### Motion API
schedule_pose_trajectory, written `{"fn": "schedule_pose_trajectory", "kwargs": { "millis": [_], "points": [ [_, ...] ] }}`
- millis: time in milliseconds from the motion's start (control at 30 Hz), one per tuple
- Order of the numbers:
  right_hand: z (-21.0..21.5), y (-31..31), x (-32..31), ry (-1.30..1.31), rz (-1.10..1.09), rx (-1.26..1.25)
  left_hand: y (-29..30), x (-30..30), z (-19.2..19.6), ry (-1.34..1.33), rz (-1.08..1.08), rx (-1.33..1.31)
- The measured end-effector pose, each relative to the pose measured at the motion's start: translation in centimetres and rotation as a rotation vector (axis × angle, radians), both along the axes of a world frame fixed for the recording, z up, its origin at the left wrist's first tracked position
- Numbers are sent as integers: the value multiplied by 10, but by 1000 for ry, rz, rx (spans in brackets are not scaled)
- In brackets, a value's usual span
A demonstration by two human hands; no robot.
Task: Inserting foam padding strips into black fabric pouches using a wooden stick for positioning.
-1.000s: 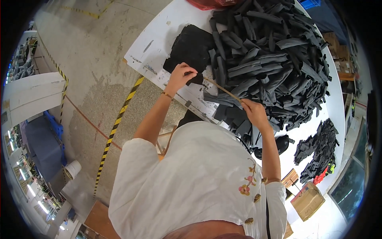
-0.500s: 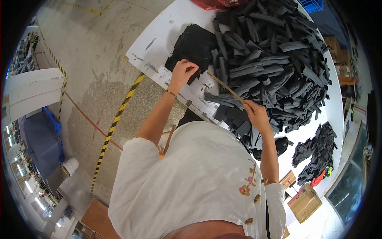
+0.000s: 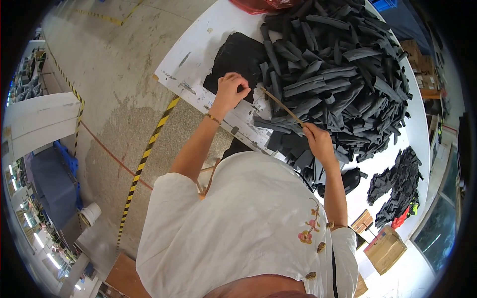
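Note:
My right hand (image 3: 319, 144) is closed round one end of a thin wooden stick (image 3: 284, 106), which points away to the left over the white table. At the table's left edge lies a flat stack of black cloth pieces (image 3: 239, 52). My left hand (image 3: 231, 90) is over the stack's near edge, fingers bent in toward the thumb. Whatever is between those fingertips is hidden against the black cloth. Just right of the stick rises a large heap of dark grey rolled, tube-like pieces (image 3: 330, 79).
A red plastic bag (image 3: 261, 5) sits at the table's far edge. Flat dark pieces (image 3: 293, 144) lie near my right wrist, and a smaller black pile (image 3: 397, 184) lies farther right. A cardboard box (image 3: 385, 250) stands at the lower right. Yellow-black tape (image 3: 149, 149) marks the floor at left.
My left hand has turned slightly, its fingers curling in more over the black stack. The stick's tip has shifted slightly; my right hand keeps its hold. The whole view has shifted a little.

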State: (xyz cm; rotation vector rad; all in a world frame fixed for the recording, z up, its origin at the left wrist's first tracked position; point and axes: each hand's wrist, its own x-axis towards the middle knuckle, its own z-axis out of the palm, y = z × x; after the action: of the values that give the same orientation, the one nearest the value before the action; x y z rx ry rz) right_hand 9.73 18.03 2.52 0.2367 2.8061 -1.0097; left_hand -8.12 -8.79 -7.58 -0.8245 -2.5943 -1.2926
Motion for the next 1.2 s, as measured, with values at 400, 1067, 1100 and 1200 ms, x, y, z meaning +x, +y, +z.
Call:
{"fn": "schedule_pose_trajectory", "kwargs": {
  "millis": [400, 1067, 1100, 1200],
  "points": [
    [3, 0, 8, 25, 27, -47, -15, 3, -22, -602, -76, 229],
    [12, 5, 2, -58, 86, -48, -21, 1, -14, -1007, -207, 414],
    [12, 5, 1, -59, 88, -49, -22, 1, -15, -1007, -205, 414],
    [14, 5, 1, -82, 87, -57, -22, 0, -15, -996, -200, 432]
  ]
}}
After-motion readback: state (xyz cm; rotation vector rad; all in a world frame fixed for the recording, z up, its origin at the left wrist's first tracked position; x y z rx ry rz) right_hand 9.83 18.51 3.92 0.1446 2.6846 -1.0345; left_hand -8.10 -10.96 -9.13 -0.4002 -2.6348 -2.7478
